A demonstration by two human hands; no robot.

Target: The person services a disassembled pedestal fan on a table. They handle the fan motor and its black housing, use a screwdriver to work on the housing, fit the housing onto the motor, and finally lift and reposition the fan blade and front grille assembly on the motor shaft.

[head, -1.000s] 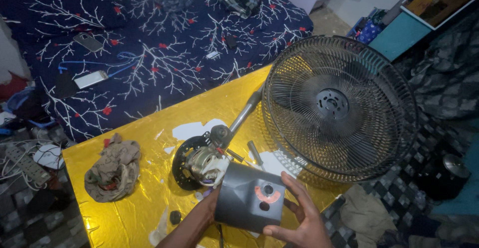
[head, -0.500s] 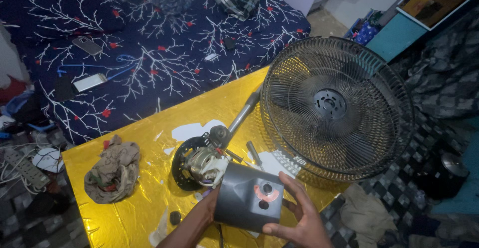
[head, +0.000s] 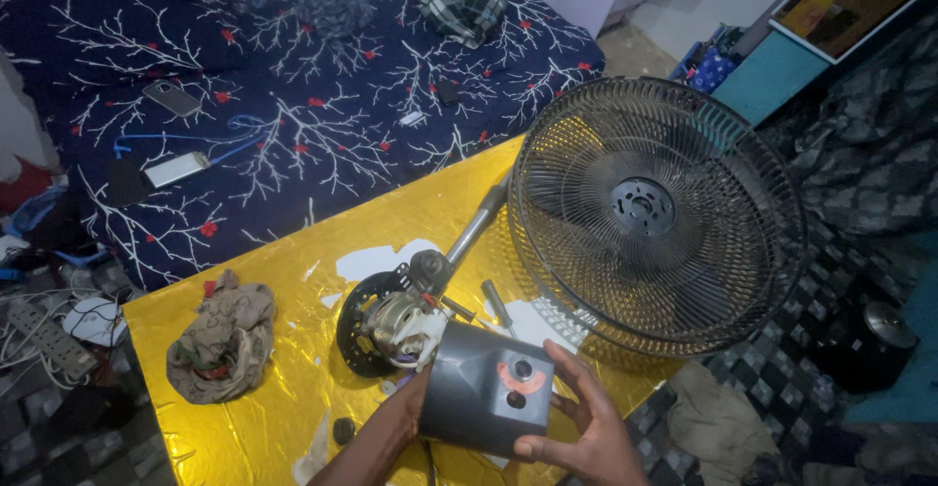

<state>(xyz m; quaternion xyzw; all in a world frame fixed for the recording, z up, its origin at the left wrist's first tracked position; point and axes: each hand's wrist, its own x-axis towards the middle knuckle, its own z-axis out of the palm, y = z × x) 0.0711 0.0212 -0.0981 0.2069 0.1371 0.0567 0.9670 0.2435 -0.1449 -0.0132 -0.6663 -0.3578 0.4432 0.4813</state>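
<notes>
Dark grey motor cover (head: 486,391): held over the near edge of the yellow desk (head: 293,252). Right hand (head: 586,427) has its grip closed on the cover's right side, thumb across the bottom front. Left hand (head: 415,410) clasps the cover's left edge, fingers hidden behind it. Fan motor (head: 401,325): on the desk just beyond the cover, touching its top corner. Fan cage (head: 655,214): right of the motor, tilted on the desk's edge. Crumpled rag (head: 223,341): left of the motor, apart. Screwdriver (head: 496,305): between motor and cage.

The table (head: 293,271) was shiny yellow; beside it lay a navy bedsheet (head: 322,105) with white branches and red dots; the fan cover (head: 484,388) was dark grey.
</notes>
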